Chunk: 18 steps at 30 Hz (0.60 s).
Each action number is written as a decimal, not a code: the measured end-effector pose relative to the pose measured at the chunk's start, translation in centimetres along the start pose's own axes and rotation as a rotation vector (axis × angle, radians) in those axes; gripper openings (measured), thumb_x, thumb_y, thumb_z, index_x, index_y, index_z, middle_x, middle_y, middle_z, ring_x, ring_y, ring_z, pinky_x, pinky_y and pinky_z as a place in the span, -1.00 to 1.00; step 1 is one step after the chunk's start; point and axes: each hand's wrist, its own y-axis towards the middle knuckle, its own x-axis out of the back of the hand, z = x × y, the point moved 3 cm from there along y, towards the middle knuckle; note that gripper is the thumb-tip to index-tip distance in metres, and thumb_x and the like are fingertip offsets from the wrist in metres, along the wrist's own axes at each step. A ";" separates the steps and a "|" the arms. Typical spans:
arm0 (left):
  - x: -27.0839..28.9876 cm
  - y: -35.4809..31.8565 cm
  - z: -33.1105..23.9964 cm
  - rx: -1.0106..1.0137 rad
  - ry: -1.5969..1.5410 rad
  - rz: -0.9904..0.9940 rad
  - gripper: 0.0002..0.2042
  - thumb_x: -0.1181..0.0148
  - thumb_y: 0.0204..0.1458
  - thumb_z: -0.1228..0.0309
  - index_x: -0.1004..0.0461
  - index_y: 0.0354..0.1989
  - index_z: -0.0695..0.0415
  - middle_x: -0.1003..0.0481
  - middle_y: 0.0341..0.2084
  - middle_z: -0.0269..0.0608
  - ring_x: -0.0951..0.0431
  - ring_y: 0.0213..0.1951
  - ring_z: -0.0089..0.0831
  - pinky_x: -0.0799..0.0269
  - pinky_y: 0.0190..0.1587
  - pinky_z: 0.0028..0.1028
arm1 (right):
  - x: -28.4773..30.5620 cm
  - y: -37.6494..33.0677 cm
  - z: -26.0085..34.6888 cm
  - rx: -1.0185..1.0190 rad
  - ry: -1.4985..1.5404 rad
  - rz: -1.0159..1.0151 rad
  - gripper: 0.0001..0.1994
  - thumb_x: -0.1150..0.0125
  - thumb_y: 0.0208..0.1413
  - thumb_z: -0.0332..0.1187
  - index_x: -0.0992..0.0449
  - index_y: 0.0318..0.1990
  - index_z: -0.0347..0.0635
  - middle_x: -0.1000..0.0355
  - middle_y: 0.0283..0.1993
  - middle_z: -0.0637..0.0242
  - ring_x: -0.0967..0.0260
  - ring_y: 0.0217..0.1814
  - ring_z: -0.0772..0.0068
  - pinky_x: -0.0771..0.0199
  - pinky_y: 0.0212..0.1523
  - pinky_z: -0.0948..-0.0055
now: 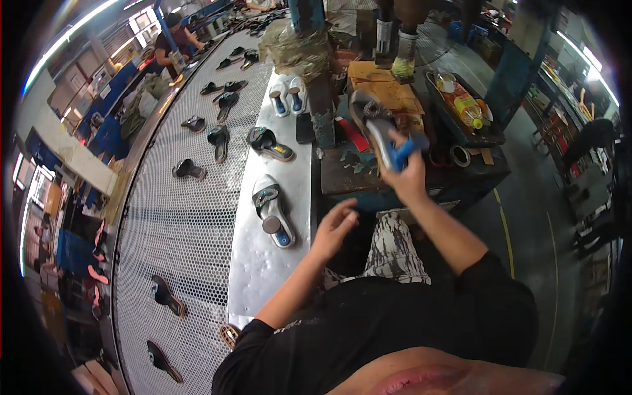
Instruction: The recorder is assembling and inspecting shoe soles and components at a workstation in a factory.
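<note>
My right hand (409, 179) grips the heel end of a dark slide sandal (374, 122) fitted on a pale shoe last with a blue end. The sandal is tilted, its toe pointing up and away over the workbench. My left hand (337, 227) hangs in the air by the metal shelf's edge, fingers loosely bent and apart, holding nothing. Left of it, another sandal on a last (271, 210) lies on the shiny metal shelf (253, 276). Farther up the shelf are a black slide sandal (270, 143) and a pair of white and blue shoe lasts (288, 97).
A perforated conveyor (178, 243) with several black sandals runs along the left. Ahead stands a dark workbench (345, 181) with cardboard (388, 89), a red strip (353, 134) and a machine post (319, 92). A tray with bottles (464, 108) is at right. Another person (178, 43) works far left.
</note>
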 end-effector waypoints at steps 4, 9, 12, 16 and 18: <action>2.8 1.1 4.1 0.141 0.025 0.171 -0.62 -0.15 0.18 0.39 -0.37 0.16 0.22 -0.51 -0.32 -0.37 -0.45 -0.25 -0.62 -0.36 -0.13 -0.58 | -2.4 11.9 -7.5 -0.039 -0.290 -0.107 -0.22 -0.44 -0.18 -0.31 -0.22 0.25 -0.29 -0.37 0.13 -0.05 -0.37 0.14 0.02 -0.35 0.14 0.25; -0.3 -6.1 8.7 0.157 0.376 0.304 -0.61 -0.24 0.07 0.46 -0.43 0.10 0.20 -0.51 -0.44 -0.30 -0.43 -0.41 -0.62 -0.41 -0.28 -0.54 | -1.5 7.5 -11.8 -0.249 -0.572 0.072 -0.01 -0.47 -0.18 -0.17 0.06 0.33 -0.37 -0.29 0.18 -0.18 -0.30 0.21 -0.07 -0.34 0.15 0.08; -4.0 -7.8 10.2 0.174 0.271 0.386 -0.60 -0.24 0.07 0.46 -0.42 0.11 0.20 -0.50 -0.41 -0.30 -0.41 -0.41 -0.61 -0.41 -0.27 -0.53 | 2.6 5.6 -11.8 -0.244 -0.582 0.069 -0.01 -0.47 -0.18 -0.15 0.04 0.33 -0.38 -0.30 0.18 -0.19 -0.31 0.21 -0.10 -0.34 0.14 0.05; -6.3 -8.9 9.0 0.131 0.447 0.545 -0.57 -0.24 0.06 0.46 -0.41 0.15 0.12 -0.49 -0.31 -0.28 -0.43 -0.35 -0.57 -0.41 -0.24 -0.53 | 5.1 6.0 -9.8 -0.437 -0.784 0.052 0.02 -0.46 -0.18 -0.05 0.05 0.33 -0.38 -0.32 0.20 -0.11 -0.37 0.16 -0.09 -0.40 0.10 0.10; -7.6 -10.2 8.7 0.132 0.430 0.555 -0.52 -0.29 0.03 0.44 -0.41 0.18 0.04 -0.49 -0.21 -0.18 -0.45 -0.26 -0.48 -0.42 -0.13 -0.46 | 5.6 5.0 -8.1 -0.389 -0.775 0.043 0.08 -0.48 -0.20 0.00 0.09 0.36 -0.37 -0.34 0.17 -0.14 -0.41 0.13 -0.07 -0.41 0.10 0.09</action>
